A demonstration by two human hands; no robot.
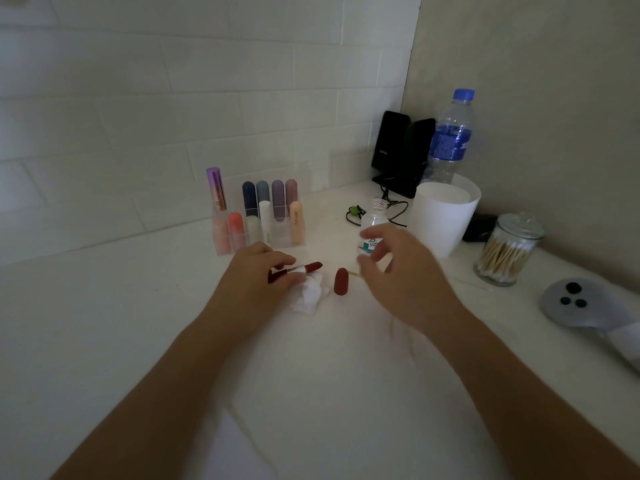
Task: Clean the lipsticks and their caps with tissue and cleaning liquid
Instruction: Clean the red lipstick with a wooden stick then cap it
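My left hand (258,277) holds an uncapped dark red lipstick (309,268), its tip pointing right, with a crumpled white tissue (309,294) under the fingers. The red cap (341,281) lies on the white counter just right of the tissue. My right hand (398,268) hovers blurred in front of a small clear bottle of cleaning liquid (374,216), which stands uncapped; its fingers are loosely spread and hold nothing that I can see. A thin cotton swab stick (354,273) lies between the cap and my right hand.
A clear organiser (258,216) with several lipsticks stands behind my left hand. A white cup (445,216), water bottle (450,136), black speakers (398,150) and a jar of cotton swabs (505,251) fill the right corner. A grey controller (581,306) lies at the right edge.
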